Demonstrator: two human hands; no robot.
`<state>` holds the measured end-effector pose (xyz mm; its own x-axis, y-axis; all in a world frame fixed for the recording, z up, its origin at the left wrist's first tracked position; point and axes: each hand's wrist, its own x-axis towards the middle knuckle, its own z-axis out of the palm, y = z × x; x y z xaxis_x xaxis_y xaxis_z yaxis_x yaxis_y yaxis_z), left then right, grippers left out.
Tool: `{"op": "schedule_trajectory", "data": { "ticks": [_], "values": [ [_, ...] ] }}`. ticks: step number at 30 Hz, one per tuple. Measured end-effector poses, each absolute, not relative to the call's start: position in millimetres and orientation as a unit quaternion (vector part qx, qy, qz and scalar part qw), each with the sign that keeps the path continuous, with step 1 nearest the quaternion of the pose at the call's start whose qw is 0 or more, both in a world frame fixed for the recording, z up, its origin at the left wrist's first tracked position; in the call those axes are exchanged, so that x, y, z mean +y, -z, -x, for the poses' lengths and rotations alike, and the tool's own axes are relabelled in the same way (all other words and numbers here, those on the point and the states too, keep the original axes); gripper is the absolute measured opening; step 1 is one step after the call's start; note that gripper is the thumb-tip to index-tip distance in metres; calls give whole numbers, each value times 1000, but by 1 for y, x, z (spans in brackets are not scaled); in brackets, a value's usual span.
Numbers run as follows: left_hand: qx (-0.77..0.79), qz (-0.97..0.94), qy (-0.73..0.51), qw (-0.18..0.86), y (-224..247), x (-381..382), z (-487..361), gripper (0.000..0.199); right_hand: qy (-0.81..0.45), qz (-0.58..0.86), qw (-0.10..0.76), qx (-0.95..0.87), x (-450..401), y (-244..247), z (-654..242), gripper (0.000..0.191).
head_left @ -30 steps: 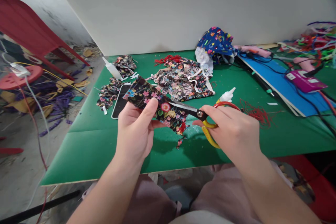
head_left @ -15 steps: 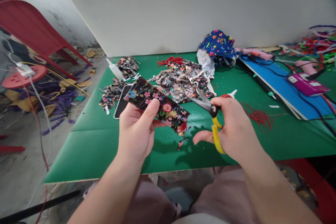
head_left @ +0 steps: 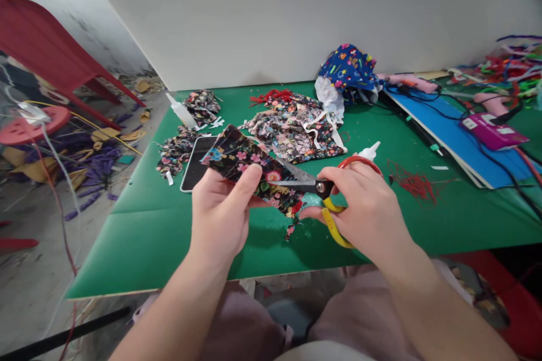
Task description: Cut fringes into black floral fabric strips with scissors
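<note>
A dark floral fabric strip [head_left: 241, 155] is pinched in my left hand [head_left: 222, 208], thumb on top and fingers beneath. Its right end is ragged, with a small scrap dangling. My right hand [head_left: 364, 197] is wrapped round scissors [head_left: 324, 188] with yellow and red handles. The blades are parted and straddle the strip, one lying over its face and the other behind its upper edge. Behind the strip lie a phone [head_left: 195, 163] and a heap of floral fabric [head_left: 292, 135].
On the green table [head_left: 139, 237] are a glue bottle [head_left: 182, 111], red threads [head_left: 415, 183], a blue folder [head_left: 449, 135], pink glue guns [head_left: 410, 84] and a magenta box [head_left: 493, 131]. Blue patterned cloth [head_left: 349, 73] rests against the white panel. A red chair [head_left: 55, 39] stands left.
My right hand has moved left with the scissors, bringing the blades from beside the floral strip onto it. My left hand keeps its hold almost in place.
</note>
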<state>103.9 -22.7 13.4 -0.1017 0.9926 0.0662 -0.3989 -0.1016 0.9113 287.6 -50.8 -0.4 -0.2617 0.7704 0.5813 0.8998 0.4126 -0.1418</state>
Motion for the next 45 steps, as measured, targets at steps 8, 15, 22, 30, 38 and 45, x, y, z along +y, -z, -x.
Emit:
{"op": "schedule_trajectory", "data": {
  "ticks": [8, 15, 22, 30, 38, 45],
  "values": [
    [390, -367, -622, 572, -14, -22, -105, 14, 150, 533, 284, -783, -51, 0, -287, 37],
    [393, -369, -617, 573, -13, -23, -105, 13, 169, 538, 275, -779, -54, 0, -287, 34],
    [386, -365, -614, 584, -13, -21, -105, 14, 195, 547, 272, -767, -52, 1, -285, 33],
    [380, -373, -611, 586, -12, -21, -104, 14, 208, 547, 275, -763, -53, 0, -285, 31],
    [391, -364, -611, 584, -15, -22, -105, 14, 188, 556, 287, -757, -55, 1, -283, 23],
    [409, -353, -610, 579, -16, -22, -105, 18, 183, 566, 294, -748, -57, 2, -282, 21]
  ]
}}
